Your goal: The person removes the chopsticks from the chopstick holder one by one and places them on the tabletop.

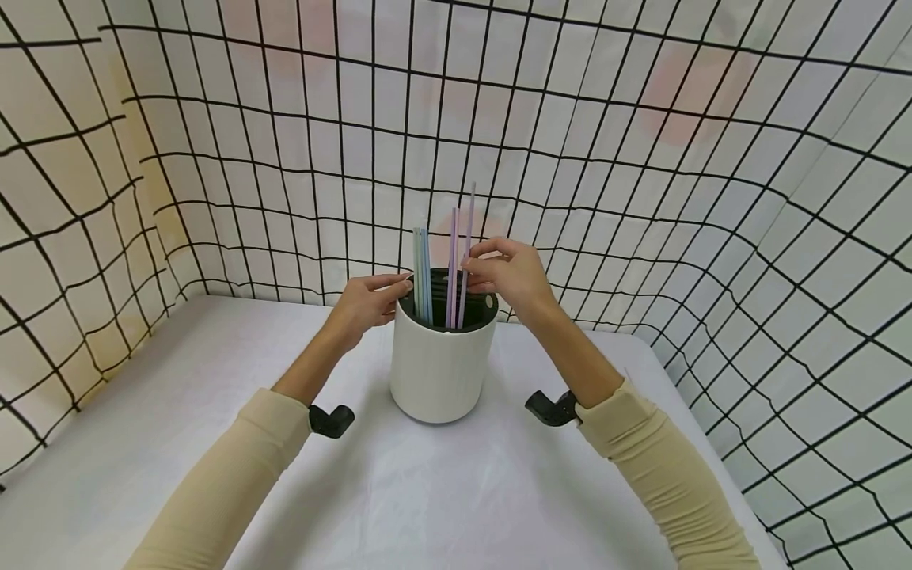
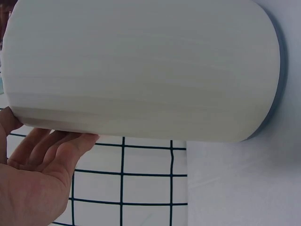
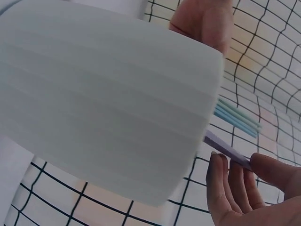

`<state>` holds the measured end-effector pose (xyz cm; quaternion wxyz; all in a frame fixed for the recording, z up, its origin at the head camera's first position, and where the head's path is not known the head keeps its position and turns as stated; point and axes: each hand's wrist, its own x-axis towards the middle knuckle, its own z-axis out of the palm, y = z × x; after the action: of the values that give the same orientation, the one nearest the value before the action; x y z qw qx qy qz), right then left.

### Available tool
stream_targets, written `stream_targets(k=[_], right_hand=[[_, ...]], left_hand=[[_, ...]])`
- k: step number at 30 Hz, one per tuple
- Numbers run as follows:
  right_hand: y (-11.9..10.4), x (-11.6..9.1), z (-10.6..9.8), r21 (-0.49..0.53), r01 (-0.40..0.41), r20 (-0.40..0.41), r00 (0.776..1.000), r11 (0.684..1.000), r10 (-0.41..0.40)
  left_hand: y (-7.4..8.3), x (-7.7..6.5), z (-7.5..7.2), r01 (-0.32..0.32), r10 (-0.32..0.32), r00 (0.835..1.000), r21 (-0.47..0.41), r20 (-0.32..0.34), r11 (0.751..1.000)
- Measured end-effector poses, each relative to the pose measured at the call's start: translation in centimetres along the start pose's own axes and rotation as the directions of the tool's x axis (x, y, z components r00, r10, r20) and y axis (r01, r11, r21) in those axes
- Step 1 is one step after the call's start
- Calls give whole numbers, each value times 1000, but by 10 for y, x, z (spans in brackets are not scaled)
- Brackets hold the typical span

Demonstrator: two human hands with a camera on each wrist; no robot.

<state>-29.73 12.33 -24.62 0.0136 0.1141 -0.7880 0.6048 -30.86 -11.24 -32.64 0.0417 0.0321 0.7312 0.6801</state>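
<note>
A white cylindrical utensil holder (image 1: 442,372) with a dark interior stands upright on the table. My left hand (image 1: 366,307) grips its left rim, thumb on top and fingers against the outer wall, as the left wrist view also shows. Between thumb and fingers, my right hand (image 1: 514,275) pinches a purple chopstick (image 1: 469,218) above the right side of the opening. Its lower end goes down inside the holder. Pinkish-purple chopsticks (image 1: 453,237) stand just left of it. Green and blue chopsticks (image 1: 422,269) lean together at the left side of the opening.
Black wire grid panels (image 1: 342,142) rise behind the table and on both sides, with pale cloth behind them. A white cloth surface (image 1: 427,499) lies under the holder. Each wrist wears a black camera mount (image 1: 331,421).
</note>
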Motion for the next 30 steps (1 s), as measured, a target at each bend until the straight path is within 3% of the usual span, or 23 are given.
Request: stream_targets(k=[9, 22, 30], right_hand=[[-29, -2, -11, 59, 62, -42, 997, 996, -59], [-90, -11, -55, 112, 116, -140, 985, 987, -100], [-86, -16, -85, 130, 89, -168, 984, 988, -67]], left_hand=[[0, 0, 1, 5, -5, 1000, -1, -7, 1000], [1, -1, 1, -3, 3, 1000, 12, -5, 1000], [0, 0, 1, -2, 2, 1000, 11, -7, 1000]])
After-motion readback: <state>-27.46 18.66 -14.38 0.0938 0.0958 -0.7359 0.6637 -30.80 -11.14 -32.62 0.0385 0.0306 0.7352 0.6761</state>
